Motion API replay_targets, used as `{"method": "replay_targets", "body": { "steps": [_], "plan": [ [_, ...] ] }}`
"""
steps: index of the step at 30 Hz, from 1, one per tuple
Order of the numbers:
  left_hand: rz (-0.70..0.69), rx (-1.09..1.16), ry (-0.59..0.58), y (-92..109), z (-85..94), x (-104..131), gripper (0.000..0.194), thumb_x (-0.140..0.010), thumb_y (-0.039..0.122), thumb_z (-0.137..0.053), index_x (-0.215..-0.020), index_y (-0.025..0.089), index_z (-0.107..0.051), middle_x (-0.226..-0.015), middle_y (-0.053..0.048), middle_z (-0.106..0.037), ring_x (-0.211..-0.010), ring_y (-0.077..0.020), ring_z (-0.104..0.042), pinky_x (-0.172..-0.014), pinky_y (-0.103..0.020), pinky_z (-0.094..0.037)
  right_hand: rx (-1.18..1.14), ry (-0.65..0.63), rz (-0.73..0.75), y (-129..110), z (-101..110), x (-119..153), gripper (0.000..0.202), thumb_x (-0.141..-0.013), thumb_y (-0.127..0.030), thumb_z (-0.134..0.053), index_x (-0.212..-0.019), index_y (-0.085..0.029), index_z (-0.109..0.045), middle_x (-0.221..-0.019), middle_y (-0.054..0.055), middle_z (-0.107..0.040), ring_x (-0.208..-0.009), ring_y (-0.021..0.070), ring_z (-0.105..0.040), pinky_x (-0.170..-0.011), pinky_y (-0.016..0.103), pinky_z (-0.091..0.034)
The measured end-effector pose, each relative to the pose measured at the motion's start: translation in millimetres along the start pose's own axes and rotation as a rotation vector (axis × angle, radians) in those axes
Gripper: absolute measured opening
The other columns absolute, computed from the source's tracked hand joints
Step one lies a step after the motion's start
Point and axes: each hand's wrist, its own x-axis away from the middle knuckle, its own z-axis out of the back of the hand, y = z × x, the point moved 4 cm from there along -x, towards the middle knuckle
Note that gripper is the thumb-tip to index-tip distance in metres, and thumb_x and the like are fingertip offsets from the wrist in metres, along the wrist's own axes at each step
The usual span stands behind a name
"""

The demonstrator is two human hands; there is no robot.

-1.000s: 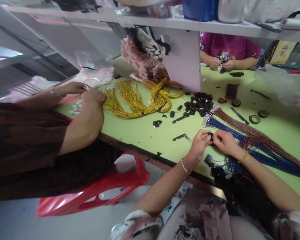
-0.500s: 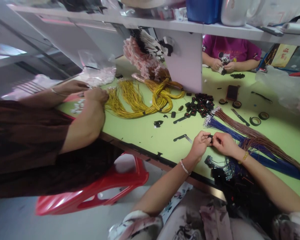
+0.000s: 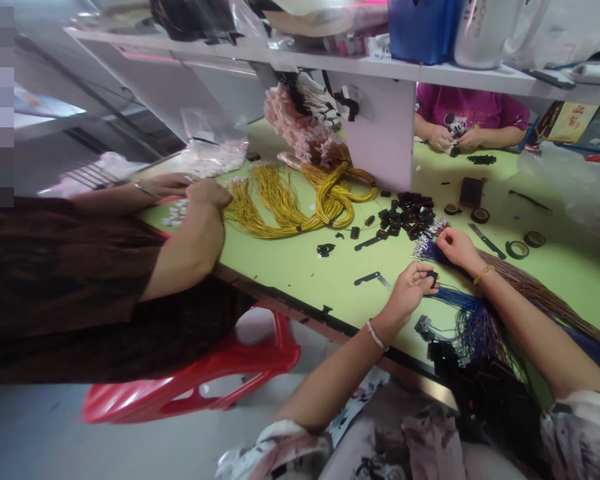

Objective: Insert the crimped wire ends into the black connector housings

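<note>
My left hand (image 3: 414,285) pinches a small black connector housing (image 3: 433,279) above the green table, and blue wires run off to the right beside it. My right hand (image 3: 455,245) is closed over the metal-tipped ends of the wire bundles; whether a wire sits between its fingertips is hidden. A bundle of brown wires (image 3: 525,283) and a bundle of blue wires (image 3: 565,327) stretch to the right under my right forearm. Black connectors on wires (image 3: 443,357) hang in a cluster by the table edge near my lap.
Loose black housings (image 3: 405,215) lie in a pile beyond my hands. A folding blade (image 3: 373,278), a knife (image 3: 487,241) and tape rolls (image 3: 517,249) are on the table. Yellow wire bundles (image 3: 280,217) lie near a co-worker's hand (image 3: 207,195) at left. A shelf (image 3: 320,63) crosses overhead.
My right hand has left the housing and moved up to the wire tips. My left hand keeps the housing. The whole view has shifted slightly.
</note>
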Motion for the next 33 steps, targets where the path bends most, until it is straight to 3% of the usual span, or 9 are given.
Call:
{"method": "replay_targets", "body": {
  "steps": [4,10,17,33],
  "plan": [
    [0.026,0.095,-0.019,-1,-5.6,0,0.024,-0.074,0.02,-0.065,-0.095,0.017,-0.052,-0.085,-0.002,-0.058,-0.075,-0.0123,-0.062,-0.074,-0.03,-0.052,-0.252,0.0,0.1,-21,10,13,0.013,-0.077,-0.028,-0.052,-0.071,-0.017,-0.056,-0.063,-0.002,-0.056,-0.054,0.0103,-0.044,-0.052,0.022,-0.034],
    [0.044,0.286,-0.033,-5,-5.7,-1,0.024,-0.074,0.017,-0.066,-0.094,0.018,-0.053,-0.086,-0.001,-0.056,-0.08,-0.012,-0.059,-0.081,-0.031,-0.049,-0.395,-0.05,0.062,-31,21,51,0.014,-0.075,-0.027,-0.052,-0.066,-0.017,-0.055,-0.06,-0.002,-0.055,-0.054,0.0097,-0.044,-0.051,0.021,-0.035],
    [0.082,0.391,-0.054,-13,-2.1,-6,0.02,-0.074,0.013,-0.064,-0.093,0.016,-0.056,-0.085,-0.002,-0.059,-0.08,-0.0118,-0.058,-0.087,-0.033,-0.047,-0.325,-0.12,0.057,-24,18,85,0.014,-0.074,-0.025,-0.052,-0.064,-0.017,-0.055,-0.053,-0.004,-0.051,-0.048,0.0083,-0.038,-0.047,0.02,-0.029],
    [0.068,0.354,-0.067,-15,-1.3,-5,0.026,-0.072,0.016,-0.068,-0.094,0.015,-0.054,-0.086,-0.003,-0.06,-0.085,-0.0122,-0.06,-0.087,-0.031,-0.046,-0.191,-0.137,0.094,-24,12,93,0.017,-0.075,-0.025,-0.051,-0.06,-0.018,-0.051,-0.05,-0.004,-0.046,-0.047,0.0083,-0.035,-0.048,0.021,-0.025]
  ]
}}
